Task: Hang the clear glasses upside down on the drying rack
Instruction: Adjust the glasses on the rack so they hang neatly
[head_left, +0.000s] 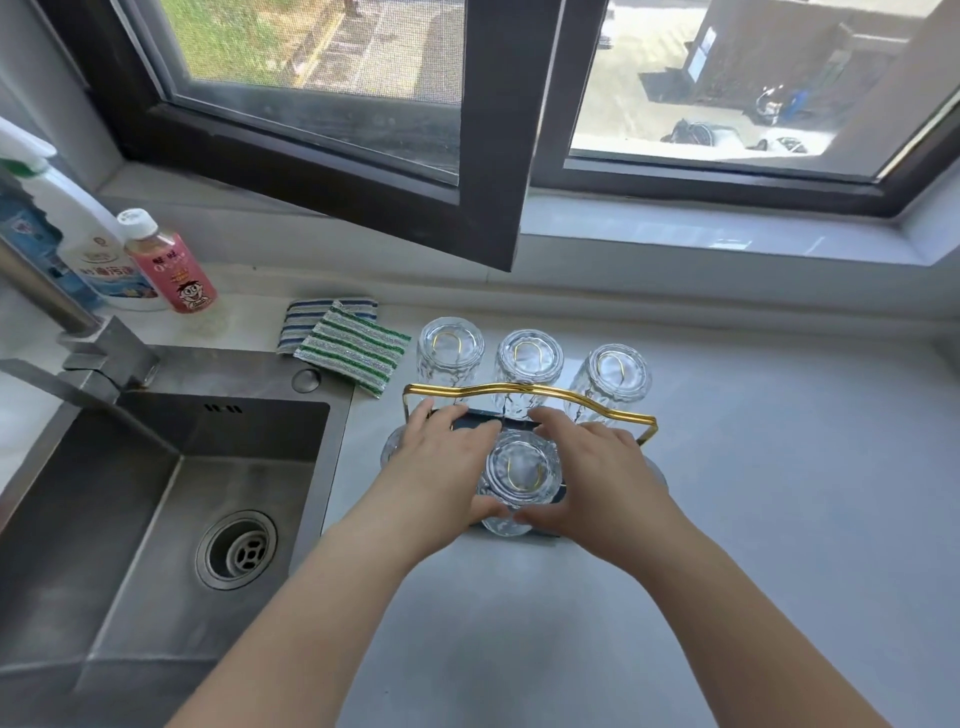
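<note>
A drying rack with a gold wire handle (597, 405) and a dark base tray (472, 422) stands on the grey counter. Three clear glasses hang upside down on its back row (449, 348), (530, 358), (615, 374). Another upside-down clear glass (522, 467) sits on the front middle peg. My left hand (441, 462) and my right hand (597, 467) cup this glass from both sides, thumbs meeting at its near side. The edge of a further glass (390, 447) shows under my left hand at the front left.
A steel sink (234, 374) with a faucet (104, 358) lies to the left. Two striped cloths (353, 348) lie behind the rack's left side. A pink bottle (176, 265) and a spray cleaner (88, 244) stand at the back left. An open window sash (488, 156) juts over the counter (779, 493).
</note>
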